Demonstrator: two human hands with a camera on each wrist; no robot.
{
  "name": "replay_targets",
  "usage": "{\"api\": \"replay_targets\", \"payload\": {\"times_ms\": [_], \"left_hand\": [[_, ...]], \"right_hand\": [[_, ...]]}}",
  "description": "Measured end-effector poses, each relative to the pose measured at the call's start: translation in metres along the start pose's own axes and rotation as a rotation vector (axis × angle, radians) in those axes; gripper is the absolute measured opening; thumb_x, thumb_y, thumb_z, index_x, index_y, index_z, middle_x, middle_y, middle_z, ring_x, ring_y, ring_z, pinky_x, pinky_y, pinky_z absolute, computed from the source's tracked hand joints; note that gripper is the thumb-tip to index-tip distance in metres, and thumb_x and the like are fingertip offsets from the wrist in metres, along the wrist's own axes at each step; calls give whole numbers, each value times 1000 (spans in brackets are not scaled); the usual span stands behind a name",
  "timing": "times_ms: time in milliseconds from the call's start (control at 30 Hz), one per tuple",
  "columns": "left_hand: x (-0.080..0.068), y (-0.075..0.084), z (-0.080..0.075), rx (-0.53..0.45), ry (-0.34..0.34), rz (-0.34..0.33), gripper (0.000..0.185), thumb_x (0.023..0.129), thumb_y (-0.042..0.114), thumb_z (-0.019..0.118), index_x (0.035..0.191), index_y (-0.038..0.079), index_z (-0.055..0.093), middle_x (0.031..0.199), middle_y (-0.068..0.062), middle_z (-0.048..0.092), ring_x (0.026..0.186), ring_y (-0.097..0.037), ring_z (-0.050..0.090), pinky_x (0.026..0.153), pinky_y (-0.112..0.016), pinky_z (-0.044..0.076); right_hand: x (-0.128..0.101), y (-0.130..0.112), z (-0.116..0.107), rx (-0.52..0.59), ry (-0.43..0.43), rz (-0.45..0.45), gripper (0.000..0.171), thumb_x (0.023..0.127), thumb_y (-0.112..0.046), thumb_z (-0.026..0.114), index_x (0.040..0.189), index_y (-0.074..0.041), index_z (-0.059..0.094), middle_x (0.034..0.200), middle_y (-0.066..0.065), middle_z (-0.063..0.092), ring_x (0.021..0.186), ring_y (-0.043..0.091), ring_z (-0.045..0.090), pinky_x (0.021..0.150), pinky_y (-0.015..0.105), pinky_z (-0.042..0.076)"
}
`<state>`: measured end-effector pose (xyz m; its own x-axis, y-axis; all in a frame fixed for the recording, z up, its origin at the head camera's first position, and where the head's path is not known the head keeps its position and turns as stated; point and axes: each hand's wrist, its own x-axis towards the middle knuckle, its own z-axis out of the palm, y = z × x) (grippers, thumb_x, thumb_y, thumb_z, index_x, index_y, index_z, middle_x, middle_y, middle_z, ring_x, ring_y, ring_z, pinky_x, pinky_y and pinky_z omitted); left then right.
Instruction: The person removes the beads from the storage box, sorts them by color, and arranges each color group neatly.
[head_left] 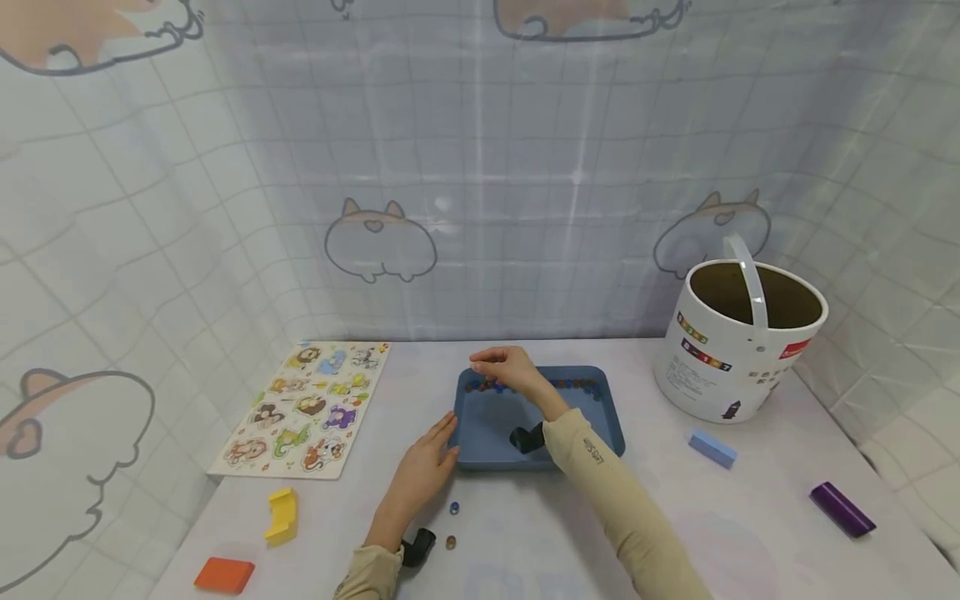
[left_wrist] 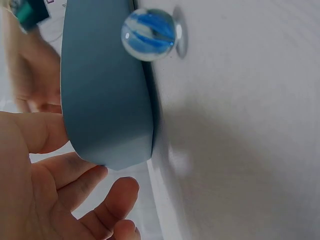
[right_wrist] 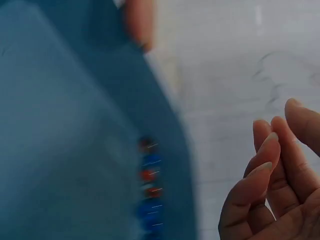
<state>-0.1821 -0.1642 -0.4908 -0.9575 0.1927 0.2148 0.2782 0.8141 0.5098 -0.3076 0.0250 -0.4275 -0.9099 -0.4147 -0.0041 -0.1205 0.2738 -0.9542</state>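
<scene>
**Marbles lined along the far wall of the tray, under the right hand**

Marbles [head_left: 525, 385] are seen in a row along the far inner wall of the blue tray [head_left: 611, 421], which stands in the middle of the table [head_left: 570, 542]. The long axis of this row runs from left to right, parallel to the far edge of the tray.

The right hand [head_left: 506, 371] is held over the left end of the row, and it is clearly the nearer hand to it. Its fingers [right_wrist: 260, 170] are drawn close together with the tips almost meeting. Whether a marble is pinched between them cannot be told; none is visible in the right wrist view, where the picture is blurred.

The left hand [head_left: 429, 457] is laid against the near left corner of the tray, with fingers [left_wrist: 87, 172] straight and relaxed. Nothing is held in it; the tray seems to be steadied by it.

Two more marbles are found outside the tray, on the table in front of its near wall: a blue and white marble [left_wrist: 149, 34] just beside the tray, and a brown marble [head_left: 451, 542] a little nearer to the person. Both lie close to the left wrist, and well apart from the right hand. It is judged that these two are reached more easily by the left hand, and the row in the tray by the right one.
</scene>
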Motion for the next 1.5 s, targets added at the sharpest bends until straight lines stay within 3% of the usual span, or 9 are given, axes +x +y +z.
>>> {"api": "replay_targets", "payload": {"times_ms": [67, 233, 433, 533, 733, 1000, 1200, 1500], "left_hand": [[0, 1, 0, 2, -3, 0, 53, 95, 19, 59, 142, 0, 46, 152, -13, 42, 136, -33, 45, 110, -48, 41], [1, 4, 0, -6, -10, -1, 52, 96, 20, 59, 143, 1, 45, 153, -11, 41, 137, -32, 45, 110, -48, 41], [1, 7, 0, -13, -13, 3, 52, 96, 19, 59, 143, 2, 46, 153, -10, 41, 136, -33, 46, 109, -49, 42], [1, 7, 0, -14, 0, 12, 52, 95, 18, 60, 142, 1, 47, 152, -11, 43, 135, -34, 47, 108, -50, 43], [0, 6, 2, -13, 1, 25, 52, 95, 18, 60, 142, 1, 47, 151, -12, 43, 135, -32, 46, 108, -48, 42], [1, 7, 2, -12, 5, 20, 52, 95, 18, 60, 142, 1, 47, 152, -11, 43, 136, -31, 46, 109, -47, 42], [2, 7, 2, -9, -13, 8, 52, 96, 18, 59, 143, 1, 46, 153, -10, 41, 137, -32, 45, 109, -48, 42], [-1, 2, -2, -4, 3, -7, 52, 95, 18, 60, 142, 1, 47, 151, -11, 43, 135, -32, 47, 108, -48, 43]], "right_hand": [[9, 11, 4, -25, 22, 36, 32, 92, -27, 67, 118, -10, 70, 115, 10, 71, 98, 38, 62, 84, 47, 53], [21, 34, 17, -138, 95, 92, 25, 88, -24, 71, 110, -12, 74, 109, 9, 73, 92, 23, 68, 77, 32, 57], [25, 42, 28, -193, 174, 103, 24, 85, -18, 75, 107, -11, 75, 107, 9, 74, 80, 15, 68, 65, 25, 55], [26, 40, 32, -230, 187, 83, 23, 83, -14, 76, 106, -10, 75, 104, 9, 74, 81, 18, 69, 65, 25, 56], [26, 39, 38, -417, 202, 53, 19, 78, -11, 79, 97, -13, 78, 94, 3, 76, 87, 19, 70, 77, 32, 56], [28, 41, 40, -537, 203, 60, 13, 77, -18, 81, 89, -19, 79, 87, -4, 76, 81, 15, 68, 76, 36, 55], [28, 37, 34, -477, 170, 54, 9, 82, -20, 76, 90, -18, 78, 90, -1, 76, 75, 14, 66, 67, 30, 54], [23, 19, 26, -240, 130, 25, 12, 86, -21, 73, 97, -16, 76, 97, 2, 74, 83, 16, 68, 76, 30, 56]]}}
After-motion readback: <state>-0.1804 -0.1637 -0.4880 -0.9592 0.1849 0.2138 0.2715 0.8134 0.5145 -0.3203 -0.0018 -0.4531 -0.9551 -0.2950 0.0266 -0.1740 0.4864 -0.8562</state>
